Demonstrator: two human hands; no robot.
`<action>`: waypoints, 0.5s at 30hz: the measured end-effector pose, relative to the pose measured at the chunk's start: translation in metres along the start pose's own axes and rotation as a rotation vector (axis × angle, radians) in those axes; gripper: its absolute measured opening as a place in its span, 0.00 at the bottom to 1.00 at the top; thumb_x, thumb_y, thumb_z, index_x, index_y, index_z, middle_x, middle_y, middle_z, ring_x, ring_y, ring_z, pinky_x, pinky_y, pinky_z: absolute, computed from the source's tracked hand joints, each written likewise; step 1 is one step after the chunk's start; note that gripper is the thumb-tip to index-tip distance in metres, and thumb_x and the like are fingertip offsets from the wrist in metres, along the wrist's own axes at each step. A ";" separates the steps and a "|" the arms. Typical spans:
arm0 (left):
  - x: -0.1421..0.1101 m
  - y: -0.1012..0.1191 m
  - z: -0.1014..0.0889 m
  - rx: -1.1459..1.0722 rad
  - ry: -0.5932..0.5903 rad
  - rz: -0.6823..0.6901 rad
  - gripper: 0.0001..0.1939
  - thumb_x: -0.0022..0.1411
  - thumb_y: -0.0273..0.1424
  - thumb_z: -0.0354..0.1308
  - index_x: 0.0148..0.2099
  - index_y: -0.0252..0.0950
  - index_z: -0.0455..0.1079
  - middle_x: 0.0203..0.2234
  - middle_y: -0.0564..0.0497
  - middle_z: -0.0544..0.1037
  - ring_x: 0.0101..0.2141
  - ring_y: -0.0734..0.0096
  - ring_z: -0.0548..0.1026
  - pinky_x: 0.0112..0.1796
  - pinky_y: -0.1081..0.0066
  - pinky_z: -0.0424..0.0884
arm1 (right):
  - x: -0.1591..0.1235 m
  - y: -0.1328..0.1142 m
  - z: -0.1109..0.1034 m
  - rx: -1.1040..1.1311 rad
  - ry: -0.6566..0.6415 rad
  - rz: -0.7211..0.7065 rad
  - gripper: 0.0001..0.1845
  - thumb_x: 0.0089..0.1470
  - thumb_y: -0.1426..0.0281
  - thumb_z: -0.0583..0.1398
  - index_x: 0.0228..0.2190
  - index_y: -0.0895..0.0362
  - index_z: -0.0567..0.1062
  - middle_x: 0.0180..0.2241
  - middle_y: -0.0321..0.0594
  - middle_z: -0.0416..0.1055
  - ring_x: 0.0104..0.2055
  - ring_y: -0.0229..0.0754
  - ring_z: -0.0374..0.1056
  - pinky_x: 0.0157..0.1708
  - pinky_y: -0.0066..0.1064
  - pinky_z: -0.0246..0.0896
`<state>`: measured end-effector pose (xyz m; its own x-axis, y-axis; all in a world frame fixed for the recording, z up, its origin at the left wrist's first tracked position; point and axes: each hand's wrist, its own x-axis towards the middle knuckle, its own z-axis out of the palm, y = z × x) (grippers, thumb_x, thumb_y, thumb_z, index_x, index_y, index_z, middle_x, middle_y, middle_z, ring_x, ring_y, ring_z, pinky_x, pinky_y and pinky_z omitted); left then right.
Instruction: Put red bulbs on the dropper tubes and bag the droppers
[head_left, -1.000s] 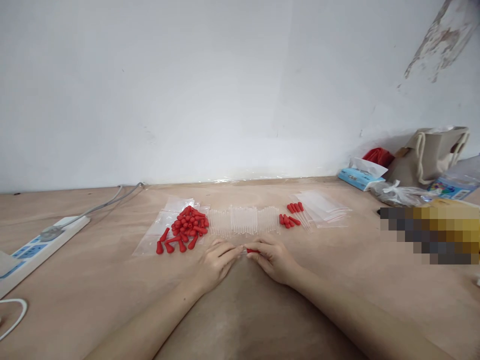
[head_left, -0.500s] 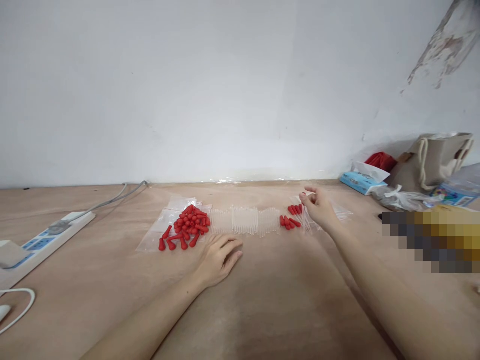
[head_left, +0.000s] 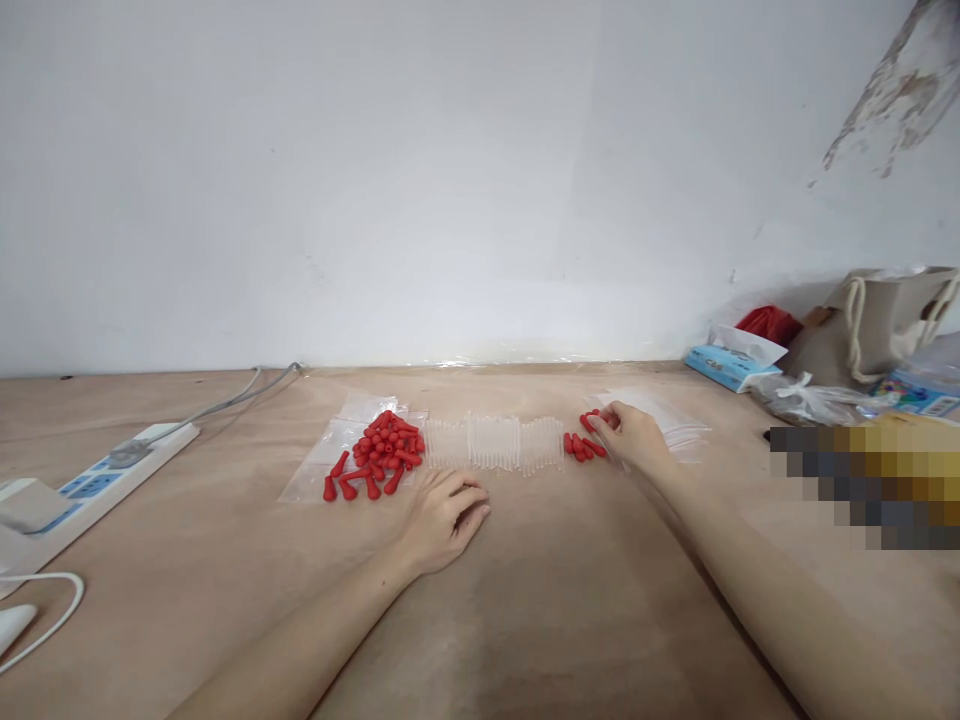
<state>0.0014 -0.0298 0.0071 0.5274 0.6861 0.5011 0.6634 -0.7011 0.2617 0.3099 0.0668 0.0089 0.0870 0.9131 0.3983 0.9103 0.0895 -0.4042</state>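
My left hand [head_left: 442, 520] rests on the table with its fingers slightly bent and apart, holding nothing. Just beyond it lies a row of clear glass dropper tubes [head_left: 495, 442]. To their left is a heap of red rubber bulbs [head_left: 386, 440], partly on clear plastic bags. My right hand [head_left: 628, 435] is lowered over the red-topped droppers [head_left: 588, 420] at the right, finger and thumb pinched on a dropper whose stem the hand mostly hides. A few loose red bulbs [head_left: 583, 448] lie just left of that hand.
Flat zip bags [head_left: 667, 410] lie behind my right hand. Farther right are a blue tissue pack [head_left: 729, 366], a tied plastic bag [head_left: 806, 398] and a beige cloth bag [head_left: 847, 330]. A white power strip [head_left: 112, 490] with cables stands at the left. The wall [head_left: 450, 200] bounds the table's back.
My right hand left my left hand, carried a red-topped dropper to the right, and lowered it beside the other droppers. My left hand has let go and stays by the tubes.
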 end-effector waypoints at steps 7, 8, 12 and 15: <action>0.001 0.002 -0.002 0.030 0.028 -0.036 0.07 0.59 0.30 0.49 0.33 0.37 0.68 0.33 0.49 0.71 0.35 0.67 0.68 0.37 0.64 0.63 | -0.021 -0.007 -0.009 -0.007 -0.074 -0.088 0.13 0.46 0.61 0.56 0.19 0.56 0.71 0.23 0.39 0.69 0.26 0.39 0.64 0.25 0.28 0.51; 0.001 0.002 -0.002 0.036 0.044 -0.051 0.07 0.59 0.30 0.49 0.31 0.36 0.67 0.32 0.49 0.71 0.34 0.67 0.68 0.37 0.64 0.63 | -0.022 -0.007 -0.008 -0.016 -0.083 -0.095 0.12 0.46 0.62 0.56 0.19 0.56 0.71 0.24 0.40 0.69 0.26 0.39 0.64 0.25 0.28 0.51; 0.004 -0.001 -0.001 0.055 0.083 -0.085 0.10 0.60 0.30 0.47 0.27 0.35 0.63 0.31 0.50 0.70 0.33 0.68 0.67 0.36 0.66 0.63 | -0.021 -0.006 -0.003 -0.051 -0.102 -0.084 0.11 0.46 0.64 0.56 0.19 0.56 0.71 0.23 0.41 0.70 0.26 0.39 0.64 0.25 0.28 0.51; 0.017 -0.009 -0.002 0.103 0.101 -0.161 0.09 0.61 0.30 0.45 0.31 0.36 0.64 0.31 0.49 0.69 0.33 0.68 0.68 0.35 0.68 0.65 | -0.021 -0.009 -0.004 -0.064 -0.100 -0.034 0.12 0.47 0.64 0.55 0.18 0.57 0.70 0.22 0.41 0.70 0.25 0.40 0.64 0.24 0.28 0.51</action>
<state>0.0035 -0.0127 0.0148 0.3578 0.7608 0.5414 0.7881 -0.5570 0.2619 0.3017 0.0455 0.0079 0.0175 0.9452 0.3260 0.9363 0.0988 -0.3369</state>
